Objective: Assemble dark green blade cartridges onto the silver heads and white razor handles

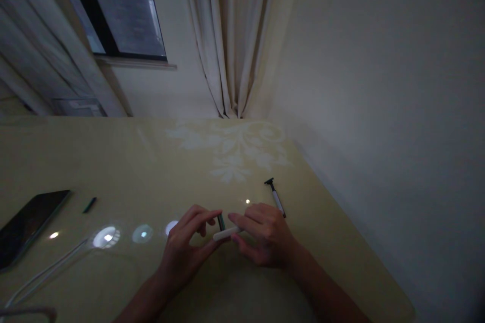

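Near the middle of the table's front part, my left hand [186, 240] pinches a small dark green piece [221, 222] upright between its index finger and thumb. A slim white stick-like piece [226, 233] lies across the lower end of that green piece. My right hand [261, 232] has its thumb and fingers closed on the right end of the white piece. The two hands face each other, close together. Just beyond my right hand lies a razor [276, 197] with a black head and a pale handle.
A black tablet [30, 222] lies at the left of the glossy table [113, 161], with a small dark green piece [90, 205] beside it. A white cable [49, 271] runs at the lower left. A wall [379, 111] borders the right edge.
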Motion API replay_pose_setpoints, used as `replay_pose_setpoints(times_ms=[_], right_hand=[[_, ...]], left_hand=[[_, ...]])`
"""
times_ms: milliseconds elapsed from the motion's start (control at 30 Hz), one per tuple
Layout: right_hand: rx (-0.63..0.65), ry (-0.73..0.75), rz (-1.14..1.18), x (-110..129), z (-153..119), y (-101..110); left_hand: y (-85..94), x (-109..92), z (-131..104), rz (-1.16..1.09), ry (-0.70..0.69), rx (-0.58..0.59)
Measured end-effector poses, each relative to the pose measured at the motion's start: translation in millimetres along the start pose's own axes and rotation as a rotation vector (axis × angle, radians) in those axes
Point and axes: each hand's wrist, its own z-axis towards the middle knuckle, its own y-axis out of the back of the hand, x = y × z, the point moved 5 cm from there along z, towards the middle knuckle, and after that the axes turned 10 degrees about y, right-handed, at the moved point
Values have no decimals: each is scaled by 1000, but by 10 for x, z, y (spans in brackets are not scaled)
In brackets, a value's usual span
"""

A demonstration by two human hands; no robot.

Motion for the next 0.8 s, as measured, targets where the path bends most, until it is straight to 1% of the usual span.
replay_pose_setpoints(times_ms=[67, 200, 367, 467, 533, 700, 800], right_hand=[[-8, 6, -4, -5, 3, 15], [-42, -27, 2, -50, -17, 41], [-21, 13, -1, 0, -3, 25], [-67, 0, -13, -13, 10, 65], [-92, -10, -12, -20, 18, 81], [-77, 41, 1, 27, 31, 72], [-79, 0, -14, -17, 15, 95]], left_hand=[[11, 0, 0, -13, 11, -5], [28, -7, 1, -11, 29, -26], [14, -20, -15, 11, 7, -21], [18, -24, -30, 1, 5, -34], [10, -33, -41, -7, -7, -21], [-2, -56, -59, -9, -33, 2], [9, -65, -51, 1, -21, -5]])
